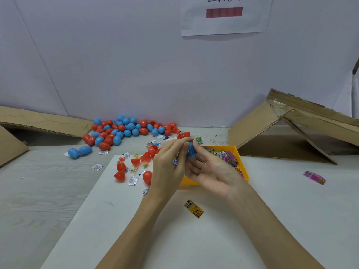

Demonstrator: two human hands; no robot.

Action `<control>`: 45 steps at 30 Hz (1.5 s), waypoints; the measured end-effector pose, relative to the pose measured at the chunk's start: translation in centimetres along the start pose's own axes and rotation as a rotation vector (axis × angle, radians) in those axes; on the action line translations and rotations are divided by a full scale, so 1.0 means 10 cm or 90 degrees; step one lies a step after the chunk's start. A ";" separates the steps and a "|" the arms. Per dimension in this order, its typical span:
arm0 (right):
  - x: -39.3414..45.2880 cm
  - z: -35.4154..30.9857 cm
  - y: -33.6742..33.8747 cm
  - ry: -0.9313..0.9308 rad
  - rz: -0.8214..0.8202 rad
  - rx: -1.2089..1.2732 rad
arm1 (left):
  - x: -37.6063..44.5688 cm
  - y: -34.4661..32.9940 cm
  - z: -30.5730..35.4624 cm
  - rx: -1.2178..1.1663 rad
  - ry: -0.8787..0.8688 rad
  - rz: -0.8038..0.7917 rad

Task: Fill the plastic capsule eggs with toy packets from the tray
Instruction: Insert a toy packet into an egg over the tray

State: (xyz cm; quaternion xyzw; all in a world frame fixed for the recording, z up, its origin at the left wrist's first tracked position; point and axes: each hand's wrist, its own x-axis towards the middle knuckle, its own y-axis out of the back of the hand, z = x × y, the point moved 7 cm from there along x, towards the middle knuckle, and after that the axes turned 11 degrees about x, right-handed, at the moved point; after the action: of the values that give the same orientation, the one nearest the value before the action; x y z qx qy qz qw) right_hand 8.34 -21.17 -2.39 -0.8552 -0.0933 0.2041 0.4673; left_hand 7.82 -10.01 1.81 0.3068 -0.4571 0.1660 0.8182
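Your left hand and right hand meet over the near-left corner of the yellow tray, both pinching one blue capsule egg. Left thumb + fingers curl round its left side; right thumb and forefinger press its right side, other right fingers loosely spread, palm up. Egg's mostly hidden btwn fingertips, so can't tell its long axis for sure; it looks roughly upright w/ a printed packet showing on it. Tray holds a jumble of toy packets, pink and green.

Loose yellow packet lies on the white sheet near your wrists, long axis diagonal, upper-left to lower-right. Pink packet sits well apart at right. Open red egg halves are scattered left of your hands; pile of closed red/blue eggs by the wall.
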 end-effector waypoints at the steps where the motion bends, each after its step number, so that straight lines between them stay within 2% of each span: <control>1: 0.00 -0.02 0.00 0.014 0.001 -0.012 | 0.00 0.00 -0.01 -0.001 0.008 0.001; 9: 0.00 -0.16 0.00 0.161 -0.006 -0.114 | 0.00 -0.03 -0.06 -0.060 0.092 -0.024; 11: -0.03 -0.23 -0.01 0.247 0.011 -0.215 | 0.01 -0.06 -0.06 -0.084 0.117 -0.052; 14: -0.14 -0.36 -0.10 0.439 0.038 -0.471 | 0.02 -0.10 -0.12 -0.136 0.198 -0.075; 16: -0.15 -0.37 -0.14 0.488 0.017 -0.542 | 0.02 -0.11 -0.19 -0.178 0.265 -0.085; 20: -0.12 -0.36 -0.12 0.476 -0.014 -0.587 | 0.01 -0.12 -0.26 -0.255 0.328 -0.117; 24: -0.07 -0.36 -0.10 0.450 -0.031 -0.488 | 0.00 -0.08 -0.34 -0.275 0.355 -0.081; 29: -0.02 -0.36 0.01 0.423 0.034 -0.399 | 0.04 -0.05 -0.27 -0.250 0.273 -0.063; 33: 0.02 -0.35 0.05 0.398 0.014 -0.349 | 0.06 -0.04 -0.22 -0.163 0.177 -0.060; 36: 0.04 -0.38 0.10 0.390 0.022 -0.304 | 0.07 -0.07 -0.22 -0.203 0.186 -0.094; 40: 0.07 -0.40 0.16 0.374 0.038 -0.335 | 0.05 -0.13 -0.19 -0.223 0.169 -0.181; 43: 0.05 -0.40 0.13 0.389 0.050 -0.405 | 0.05 -0.08 -0.18 -0.151 0.133 -0.145; 45: 0.03 -0.40 0.07 0.423 0.058 -0.535 | 0.06 -0.05 -0.17 -0.094 0.100 -0.123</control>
State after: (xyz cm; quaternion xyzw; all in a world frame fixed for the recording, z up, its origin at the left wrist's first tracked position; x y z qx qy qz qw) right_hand 10.33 -24.55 -1.15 -0.9902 0.0230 -0.1123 0.0798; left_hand 9.52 -9.28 1.44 0.2743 -0.3709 0.0756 0.8840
